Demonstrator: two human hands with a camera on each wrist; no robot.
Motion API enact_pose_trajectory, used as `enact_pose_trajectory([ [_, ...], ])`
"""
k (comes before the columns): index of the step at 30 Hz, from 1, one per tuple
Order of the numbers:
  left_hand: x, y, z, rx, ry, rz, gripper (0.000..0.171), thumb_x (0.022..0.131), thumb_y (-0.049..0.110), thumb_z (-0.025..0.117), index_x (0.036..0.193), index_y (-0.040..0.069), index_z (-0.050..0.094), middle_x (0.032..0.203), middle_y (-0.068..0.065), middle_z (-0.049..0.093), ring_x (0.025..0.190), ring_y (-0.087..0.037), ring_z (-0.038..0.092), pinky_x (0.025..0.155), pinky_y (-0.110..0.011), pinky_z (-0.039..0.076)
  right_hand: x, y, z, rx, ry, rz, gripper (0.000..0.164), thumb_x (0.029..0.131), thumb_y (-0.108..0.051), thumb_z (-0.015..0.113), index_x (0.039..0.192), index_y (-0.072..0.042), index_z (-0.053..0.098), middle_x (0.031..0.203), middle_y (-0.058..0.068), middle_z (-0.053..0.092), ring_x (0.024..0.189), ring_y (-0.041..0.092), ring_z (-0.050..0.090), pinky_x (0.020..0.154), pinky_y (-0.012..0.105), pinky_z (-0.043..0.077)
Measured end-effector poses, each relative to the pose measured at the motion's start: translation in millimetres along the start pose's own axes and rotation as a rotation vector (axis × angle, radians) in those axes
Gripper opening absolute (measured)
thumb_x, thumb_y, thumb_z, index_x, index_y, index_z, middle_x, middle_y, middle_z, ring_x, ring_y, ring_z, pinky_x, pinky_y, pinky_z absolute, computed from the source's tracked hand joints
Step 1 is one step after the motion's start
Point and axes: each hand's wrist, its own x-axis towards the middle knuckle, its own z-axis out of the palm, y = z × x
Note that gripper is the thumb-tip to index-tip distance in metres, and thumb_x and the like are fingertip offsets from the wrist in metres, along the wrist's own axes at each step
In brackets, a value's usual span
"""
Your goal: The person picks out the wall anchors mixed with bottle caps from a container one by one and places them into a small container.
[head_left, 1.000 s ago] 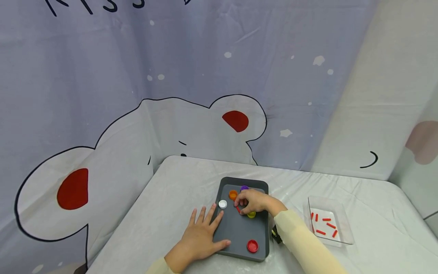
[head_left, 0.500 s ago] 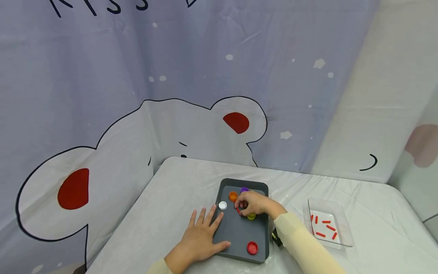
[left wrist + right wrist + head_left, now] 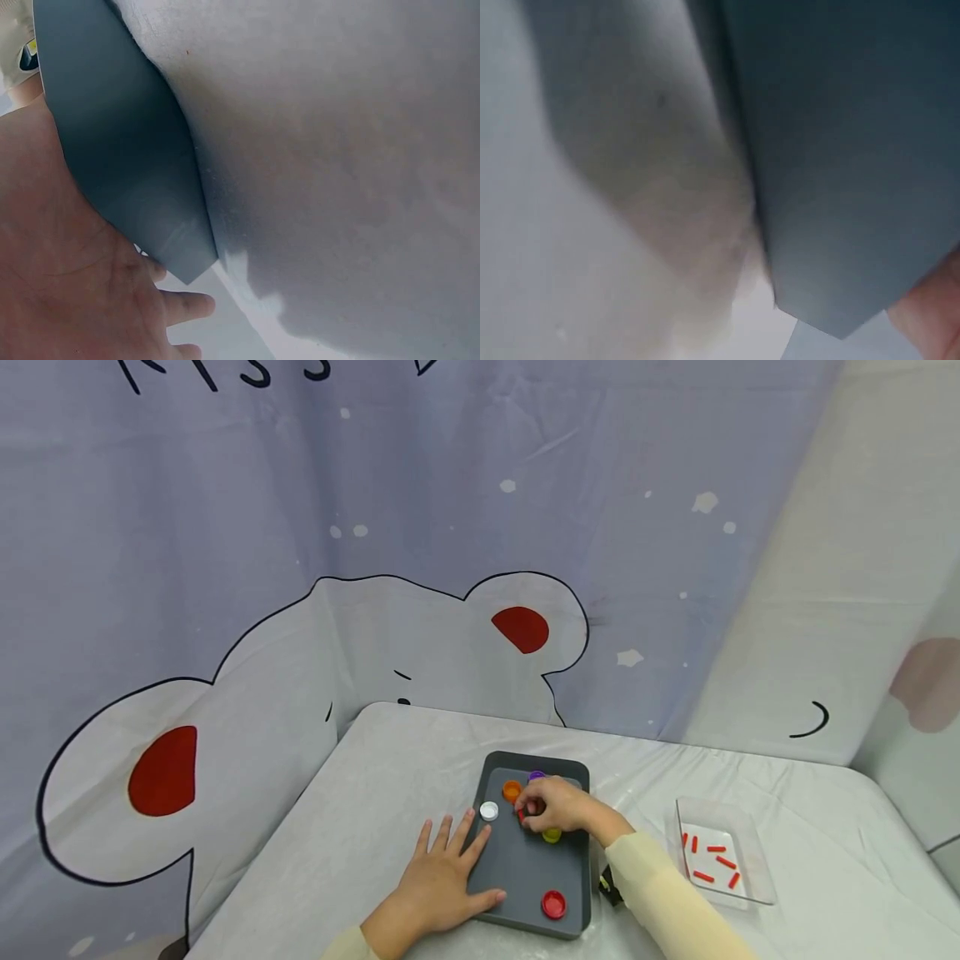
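In the head view a dark grey tray (image 3: 517, 881) lies on the white-covered table. Over its upper part my right hand (image 3: 557, 803) pinches a small red stick (image 3: 521, 817) between thumb and fingers. Around that hand sit an orange cap (image 3: 512, 791), a partly covered purple cap (image 3: 536, 775), a partly covered yellow cap (image 3: 552, 836) and a white cap (image 3: 489, 811). Near the tray's front lies a red cap (image 3: 553, 905). With fingers spread straight, my left hand (image 3: 438, 881) rests at the tray's left edge. Both wrist views mostly show the tray's outer wall (image 3: 127, 135).
A clear plastic box (image 3: 738, 852) with several red sticks (image 3: 725, 862) stands to the right of the tray. A small black object (image 3: 609, 887) shows beside my right sleeve. A printed curtain (image 3: 420, 510) hangs behind the table.
The red stick in my right fingers has turned slightly and shows less of its length. My left hand stays in place.
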Motion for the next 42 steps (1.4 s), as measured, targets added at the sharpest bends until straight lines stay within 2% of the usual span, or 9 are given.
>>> enact_pose_trajectory([
  [6, 2.0, -0.1, 0.1, 0.001, -0.005, -0.003, 0.095, 0.087, 0.083, 0.044, 0.16, 0.023, 0.034, 0.169, -0.009, 0.018, 0.152, -0.045, 0.02, 0.119, -0.066, 0.008, -11.2, -4.1, -12.3, 0.084, 0.088, -0.04, 0.017, 0.087, -0.009, 0.074, 0.104, -0.007, 0.075, 0.08, -0.009, 0.059, 0.07, 0.002, 0.052, 0.067, 0.022, 0.05],
  [11, 2.0, 0.7, 0.1, -0.006, 0.003, -0.005, 0.095, 0.087, 0.082, 0.045, 0.16, 0.023, 0.034, 0.169, -0.01, 0.018, 0.151, -0.045, 0.021, 0.119, -0.066, 0.007, -25.4, -4.2, -21.7, 0.233, 0.145, -0.017, 0.023, 0.09, -0.009, 0.073, 0.112, -0.003, 0.074, 0.081, -0.007, 0.062, 0.072, 0.005, 0.057, 0.069, 0.024, 0.052],
  [19, 0.7, 1.7, -1.2, -0.005, 0.003, -0.014, 0.095, 0.087, 0.082, 0.045, 0.159, 0.023, 0.035, 0.169, -0.011, 0.019, 0.151, -0.046, 0.021, 0.119, -0.066, 0.008, -54.0, -4.5, -31.0, 0.409, 0.268, 0.022, 0.023, 0.091, -0.007, 0.073, 0.114, -0.002, 0.072, 0.087, 0.001, 0.064, 0.077, 0.011, 0.06, 0.069, 0.024, 0.052],
  [24, 1.1, 0.6, 0.0, -0.008, 0.014, -0.008, 0.094, 0.088, 0.082, 0.045, 0.159, 0.022, 0.036, 0.169, -0.012, 0.019, 0.151, -0.047, 0.02, 0.119, -0.067, 0.008, -70.3, -5.1, -35.5, 0.43, 0.325, 0.009, 0.024, 0.092, -0.004, 0.072, 0.115, -0.003, 0.071, 0.09, 0.004, 0.065, 0.077, 0.015, 0.06, 0.068, 0.026, 0.052],
  [29, 1.5, -1.2, 2.3, -0.018, 0.025, 0.004, 0.094, 0.088, 0.082, 0.045, 0.159, 0.021, 0.035, 0.169, -0.012, 0.019, 0.151, -0.048, 0.02, 0.119, -0.067, 0.008, -88.6, -1.9, -42.2, 0.423, 0.376, 0.013, 0.024, 0.09, -0.005, 0.075, 0.114, -0.006, 0.072, 0.087, 0.002, 0.065, 0.076, 0.013, 0.061, 0.069, 0.028, 0.052],
  [33, 1.6, -1.4, 3.0, -0.018, 0.036, 0.012, 0.094, 0.088, 0.081, 0.046, 0.159, 0.02, 0.035, 0.169, -0.013, 0.018, 0.151, -0.048, 0.02, 0.119, -0.067, 0.007, -103.9, 3.3, -47.7, 0.403, 0.411, 0.036, 0.023, 0.091, -0.006, 0.074, 0.114, -0.004, 0.072, 0.086, 0.001, 0.065, 0.077, 0.011, 0.062, 0.07, 0.027, 0.053],
  [39, 1.6, -0.6, 3.1, -0.028, 0.034, 0.012, 0.094, 0.088, 0.08, 0.047, 0.16, 0.021, 0.035, 0.169, -0.013, 0.018, 0.151, -0.048, 0.02, 0.119, -0.067, 0.007, -130.6, 8.2, -57.2, 0.386, 0.445, 0.1, 0.022, 0.092, -0.009, 0.074, 0.115, -0.008, 0.072, 0.088, 0.0, 0.067, 0.08, 0.011, 0.064, 0.071, 0.026, 0.053],
  [42, 0.7, 0.7, 1.4, -0.023, 0.024, 0.01, 0.094, 0.088, 0.081, 0.045, 0.16, 0.021, 0.034, 0.169, -0.012, 0.017, 0.151, -0.047, 0.02, 0.119, -0.067, 0.007, -145.3, 11.7, -61.7, 0.391, 0.469, 0.112, 0.024, 0.093, -0.008, 0.073, 0.117, -0.005, 0.071, 0.09, 0.001, 0.067, 0.081, 0.01, 0.065, 0.069, 0.025, 0.052],
])
